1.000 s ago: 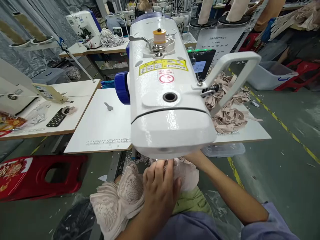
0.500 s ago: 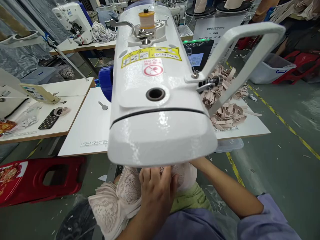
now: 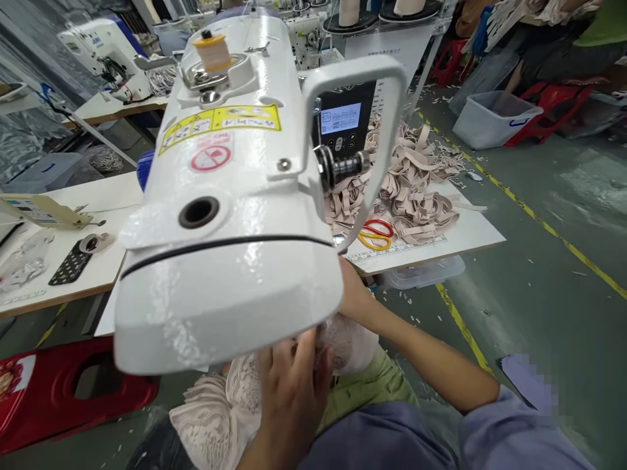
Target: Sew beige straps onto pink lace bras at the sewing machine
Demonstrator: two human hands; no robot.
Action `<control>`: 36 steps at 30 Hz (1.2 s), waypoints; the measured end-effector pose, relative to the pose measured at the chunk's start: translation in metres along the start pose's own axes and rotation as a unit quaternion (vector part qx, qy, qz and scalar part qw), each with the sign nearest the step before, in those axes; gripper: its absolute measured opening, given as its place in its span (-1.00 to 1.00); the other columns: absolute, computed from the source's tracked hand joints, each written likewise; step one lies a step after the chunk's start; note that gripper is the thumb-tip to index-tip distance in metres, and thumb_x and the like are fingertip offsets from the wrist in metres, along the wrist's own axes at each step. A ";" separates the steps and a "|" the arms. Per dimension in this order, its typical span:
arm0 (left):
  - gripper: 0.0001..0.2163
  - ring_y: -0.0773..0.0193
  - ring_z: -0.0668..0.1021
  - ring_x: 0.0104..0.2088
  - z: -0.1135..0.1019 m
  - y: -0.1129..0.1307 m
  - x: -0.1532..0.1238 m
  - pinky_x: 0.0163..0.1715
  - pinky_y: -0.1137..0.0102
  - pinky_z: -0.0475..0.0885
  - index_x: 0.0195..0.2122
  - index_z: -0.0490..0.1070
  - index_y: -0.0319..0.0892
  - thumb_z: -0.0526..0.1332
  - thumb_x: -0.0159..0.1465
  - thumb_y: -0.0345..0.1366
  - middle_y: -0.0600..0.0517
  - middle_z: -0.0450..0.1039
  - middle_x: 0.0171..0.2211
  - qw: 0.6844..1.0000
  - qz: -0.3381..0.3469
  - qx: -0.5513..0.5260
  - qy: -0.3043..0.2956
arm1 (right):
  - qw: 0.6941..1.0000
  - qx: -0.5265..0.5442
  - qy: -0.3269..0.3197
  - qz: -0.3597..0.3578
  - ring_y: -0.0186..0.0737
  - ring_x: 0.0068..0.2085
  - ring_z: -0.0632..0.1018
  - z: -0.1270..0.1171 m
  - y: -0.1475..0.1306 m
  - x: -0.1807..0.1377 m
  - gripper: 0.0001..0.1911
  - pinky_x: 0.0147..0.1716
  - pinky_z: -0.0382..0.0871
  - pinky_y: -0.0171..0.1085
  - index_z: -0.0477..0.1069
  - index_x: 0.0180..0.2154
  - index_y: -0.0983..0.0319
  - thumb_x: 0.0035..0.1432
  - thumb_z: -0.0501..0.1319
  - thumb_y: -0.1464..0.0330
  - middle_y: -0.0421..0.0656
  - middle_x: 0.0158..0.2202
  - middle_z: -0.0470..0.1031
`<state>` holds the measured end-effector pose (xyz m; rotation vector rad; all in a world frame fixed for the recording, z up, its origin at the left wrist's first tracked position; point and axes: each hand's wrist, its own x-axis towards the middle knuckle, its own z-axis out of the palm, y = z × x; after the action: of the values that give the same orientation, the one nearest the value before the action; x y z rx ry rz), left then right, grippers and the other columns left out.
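A white sewing machine head (image 3: pixel 230 294) fills the middle of the view and hides the needle area. Below its front edge is my left hand (image 3: pixel 294 378), its fingers closed on a pale lace bra (image 3: pixel 343 343), fingertips partly covered by the machine. My right hand (image 3: pixel 353 294) reaches up beside the right of the head; its fingers are hidden behind it. More pale pink lace bras (image 3: pixel 215 411) lie stacked in a pile to the left of my left hand.
On the white table, right, lie beige straps (image 3: pixel 411 176), red-and-yellow-handled scissors (image 3: pixel 377 234) and a printed ruler. A control panel (image 3: pixel 340 121) stands behind. A red plastic stool (image 3: pixel 44 391) is at lower left. A phone (image 3: pixel 71 262) lies on the left table.
The view has swung right, so the machine head sits further left and the scissors and control panel show. My right hand has moved from under the head up to its right side.
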<state>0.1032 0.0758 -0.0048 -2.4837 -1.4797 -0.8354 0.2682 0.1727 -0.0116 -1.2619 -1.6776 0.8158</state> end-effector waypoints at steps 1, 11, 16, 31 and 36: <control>-0.69 -0.02 0.44 -0.05 0.001 -0.006 -0.002 -0.04 0.15 0.29 0.08 0.34 -0.13 0.19 0.32 -0.24 -0.17 0.38 -0.10 1.000 -0.012 -0.016 0.013 | 1.000 0.018 0.019 0.003 -0.24 -0.31 0.46 0.001 0.004 -0.003 -0.88 -0.30 0.43 -0.24 0.41 -0.19 0.19 0.21 0.18 0.37 -0.10 -0.12 0.42; -0.59 0.04 0.55 -0.02 0.031 -0.043 -0.013 -0.05 0.19 0.46 0.00 0.28 -0.19 0.20 0.28 0.00 -0.19 0.48 -0.05 0.868 -0.280 -0.400 -0.091 | 0.989 0.125 0.082 0.020 -0.31 -0.36 0.40 0.000 0.008 -0.047 -0.89 -0.45 0.31 -0.33 0.37 -0.25 0.19 0.21 0.21 0.29 -0.14 -0.22 0.39; -0.62 0.04 0.59 -0.06 0.018 -0.028 0.002 -0.19 0.28 0.51 -0.08 0.29 -0.19 0.27 0.20 -0.06 -0.16 0.54 -0.12 0.839 -0.335 -0.411 -0.122 | 0.989 0.118 0.083 -0.010 -0.32 -0.39 0.42 0.000 0.009 -0.058 -0.89 -0.38 0.37 -0.30 0.36 -0.27 0.18 0.18 0.24 0.30 -0.16 -0.27 0.40; -0.54 0.15 0.50 -0.48 -0.005 -0.024 0.019 -0.50 0.37 0.33 -0.42 0.18 -0.08 0.23 0.08 0.22 0.08 0.38 -0.52 0.913 -0.324 -0.182 -0.168 | 0.996 0.082 0.045 -0.015 -0.17 -0.20 0.50 -0.004 0.015 -0.068 -0.66 -0.24 0.42 -0.23 0.36 -0.19 0.19 0.20 0.23 0.05 -0.09 -0.21 0.46; -0.57 0.18 0.49 -0.47 -0.007 -0.020 0.015 -0.48 0.38 0.30 -0.36 0.21 -0.09 0.20 0.13 0.19 0.12 0.37 -0.50 0.914 -0.321 -0.201 -0.147 | 0.998 0.034 -0.035 -0.047 -0.11 -0.18 0.54 -0.010 0.025 -0.069 -0.49 -0.20 0.42 -0.19 0.41 -0.13 0.20 0.12 0.26 -0.08 -0.08 -0.19 0.52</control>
<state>0.0894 0.0951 0.0060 -2.4776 -2.5455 -0.9614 0.2951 0.1131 -0.0468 -1.1101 -1.7368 0.8622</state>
